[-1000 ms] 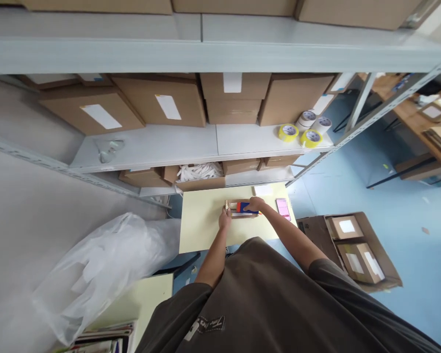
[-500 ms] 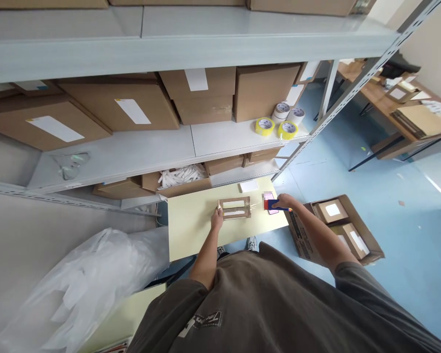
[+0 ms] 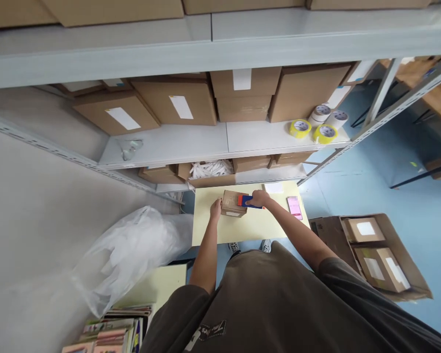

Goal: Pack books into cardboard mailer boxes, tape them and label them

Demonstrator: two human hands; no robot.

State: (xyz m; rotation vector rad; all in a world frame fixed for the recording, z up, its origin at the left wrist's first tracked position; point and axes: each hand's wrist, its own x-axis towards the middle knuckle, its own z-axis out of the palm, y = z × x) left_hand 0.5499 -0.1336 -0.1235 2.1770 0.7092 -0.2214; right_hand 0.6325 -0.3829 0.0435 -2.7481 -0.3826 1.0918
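Note:
A small cardboard box (image 3: pixel 228 202) stands on the pale yellow table (image 3: pixel 208 232), a white label strip showing on its near side. My left hand (image 3: pixel 216 209) grips its left edge. In my right hand (image 3: pixel 260 197) is a blue and red tape dispenser (image 3: pixel 250 201), its red end against the box's top right part. Whether tape runs from it is too small to tell. A phone with a pink screen (image 3: pixel 294 208) lies to the right of my right hand, and a white stack of paper (image 3: pixel 274 188) lies behind that hand.
Before me rises a grey shelf (image 3: pixel 169 156) with cardboard boxes and rolls of tape (image 3: pixel 325 133). An open carton (image 3: pixel 384 220) holding smaller boxes sits on the floor at right. White plastic wrapping (image 3: pixel 143 240) lies left, with books (image 3: pixel 112 333) below it.
My right hand has brought the tape dispenser leftward from over the phone onto the box. The box shows a different side up. My head view has shifted left.

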